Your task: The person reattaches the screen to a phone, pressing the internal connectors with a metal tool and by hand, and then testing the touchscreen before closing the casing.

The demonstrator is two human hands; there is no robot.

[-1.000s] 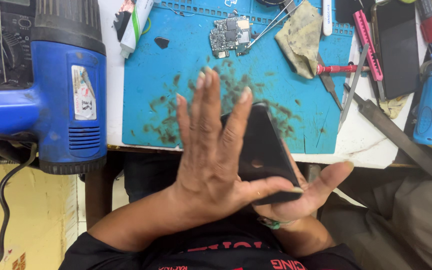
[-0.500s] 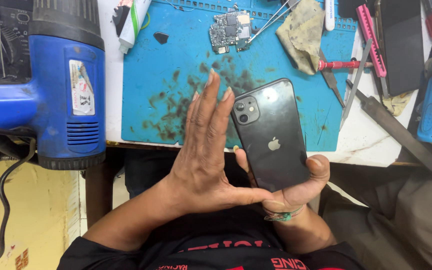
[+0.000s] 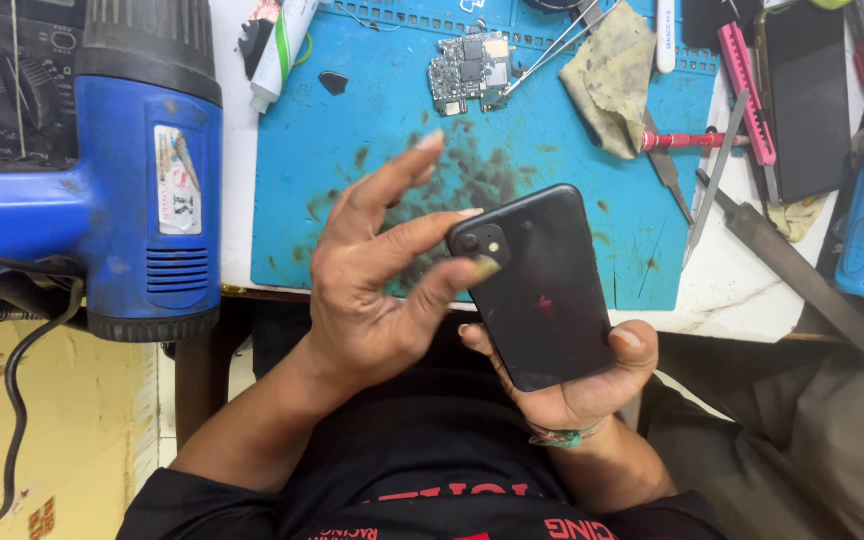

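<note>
Phone (image 3: 542, 290) back-up over the lap, cradled in right hand (image 3: 572, 390). Left hand (image 3: 372, 290), flat against it a moment ago, now lifted, fingers spread, one fingertip perhaps touching the camera corner. Mat (image 3: 372, 170) beyond.

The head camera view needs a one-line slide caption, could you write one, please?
Right hand holds a black phone back-up while left hand fingers touch its camera corner, above a blue mat.

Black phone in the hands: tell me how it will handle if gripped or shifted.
The black phone looks rigid and flat, so it probably won't flex. Its glossy back may be slippery; the right hand cradles it from below while the left hand touches its camera corner. Likely fragile if dropped.
</note>
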